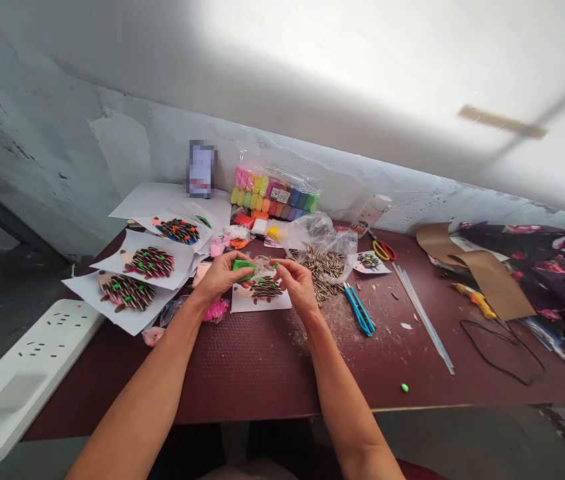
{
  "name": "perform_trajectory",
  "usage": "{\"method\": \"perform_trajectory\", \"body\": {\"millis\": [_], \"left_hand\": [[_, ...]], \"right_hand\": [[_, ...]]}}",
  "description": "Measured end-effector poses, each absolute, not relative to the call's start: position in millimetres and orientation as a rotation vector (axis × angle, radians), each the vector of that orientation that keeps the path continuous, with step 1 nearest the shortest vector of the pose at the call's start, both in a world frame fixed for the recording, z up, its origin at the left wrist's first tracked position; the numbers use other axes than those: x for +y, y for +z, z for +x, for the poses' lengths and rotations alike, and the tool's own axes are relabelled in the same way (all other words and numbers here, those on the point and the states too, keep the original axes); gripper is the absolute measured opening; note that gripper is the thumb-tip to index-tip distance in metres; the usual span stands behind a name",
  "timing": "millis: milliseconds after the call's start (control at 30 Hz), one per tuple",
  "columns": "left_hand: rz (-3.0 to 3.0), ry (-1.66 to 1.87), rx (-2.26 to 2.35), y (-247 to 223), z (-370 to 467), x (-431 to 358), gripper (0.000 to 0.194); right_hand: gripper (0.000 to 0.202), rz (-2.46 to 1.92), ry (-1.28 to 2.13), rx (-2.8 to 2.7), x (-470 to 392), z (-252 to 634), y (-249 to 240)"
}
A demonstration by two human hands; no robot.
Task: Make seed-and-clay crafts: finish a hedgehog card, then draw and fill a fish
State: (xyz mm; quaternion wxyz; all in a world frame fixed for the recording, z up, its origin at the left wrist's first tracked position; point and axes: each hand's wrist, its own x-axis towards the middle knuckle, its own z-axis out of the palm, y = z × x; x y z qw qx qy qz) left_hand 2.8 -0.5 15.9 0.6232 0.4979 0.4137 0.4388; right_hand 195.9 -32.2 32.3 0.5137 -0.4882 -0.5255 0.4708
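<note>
My left hand is closed on a lump of green modelling clay in a clear plastic wrapper. My right hand has thumb and finger pinched on a small bit of green clay beside the wrapper. Just below both hands lies a white sheet with a hedgehog picture, its spines made of dark striped seeds dotted with green. To the right of it is a pile of sunflower seeds, partly in a clear plastic bag.
Finished-looking hedgehog sheets overlap at the left, near a white power strip. Coloured clay packs and a phone stand behind. Rightward lie a blue cutter, scissors, glue sticks, a yellow glue gun and a green clay ball.
</note>
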Motion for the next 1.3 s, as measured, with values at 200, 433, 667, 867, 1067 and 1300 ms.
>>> {"method": "perform_trajectory", "body": {"millis": [200, 433, 667, 867, 1067, 1300], "left_hand": [[1.128, 0.997, 0.964, 18.6, 2.5, -1.5, 0.028], [1.115, 1.001, 0.974, 19.3, 2.3, -2.1, 0.028], [1.119, 0.987, 0.990, 20.7, 0.0, -1.8, 0.031], [1.122, 0.983, 0.998, 22.4, -1.5, -2.2, 0.033], [1.133, 0.972, 0.982, 19.3, -2.8, -0.7, 0.035], [1.109, 0.976, 1.000, 18.6, -1.8, -1.6, 0.039]], "right_hand": [[0.026, -1.118, 1.250, -1.170, -34.4, 189.5, 36.2], [0.019, -1.233, 1.092, -1.284, -30.9, 194.1, 25.8], [0.031, -1.313, 1.008, -1.349, -29.5, 196.9, 21.1], [0.035, -1.266, 1.181, -1.237, -31.2, 200.2, 29.8], [0.038, -1.297, 1.133, -1.290, -32.2, 208.9, 36.1], [0.044, -1.319, 1.007, -1.460, -33.2, 213.7, 30.3]]}}
